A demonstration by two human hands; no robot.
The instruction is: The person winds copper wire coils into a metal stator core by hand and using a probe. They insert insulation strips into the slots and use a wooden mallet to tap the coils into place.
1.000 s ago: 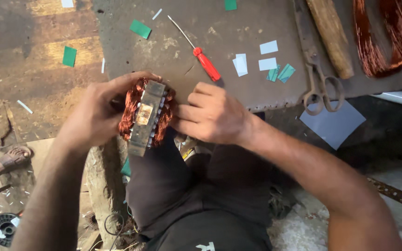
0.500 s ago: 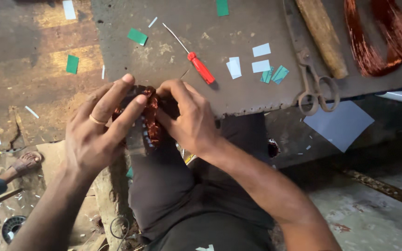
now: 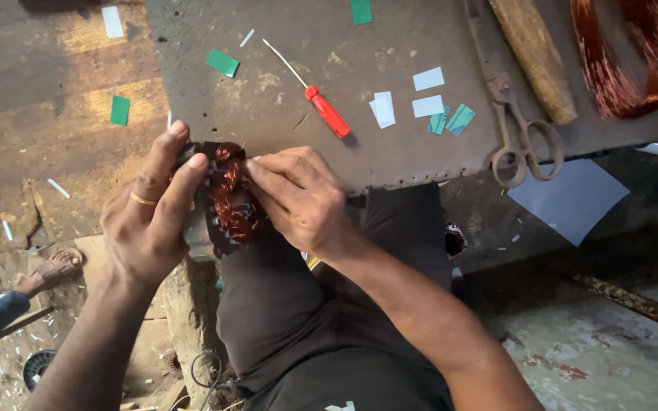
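Holding a small motor core [image 3: 218,202] wound with copper wire, just off the near edge of the metal table [image 3: 283,114] — left hand [image 3: 150,221] wrapping tight around it. Pinching the copper coil with the right hand [image 3: 298,198] fingers — red screwdriver [image 3: 327,111] and rusty scissors [image 3: 523,133] lying nearby.

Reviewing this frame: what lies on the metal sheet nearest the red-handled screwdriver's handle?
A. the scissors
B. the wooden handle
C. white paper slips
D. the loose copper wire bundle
C: the white paper slips lie just right of the screwdriver handle; the scissors lie farther right.
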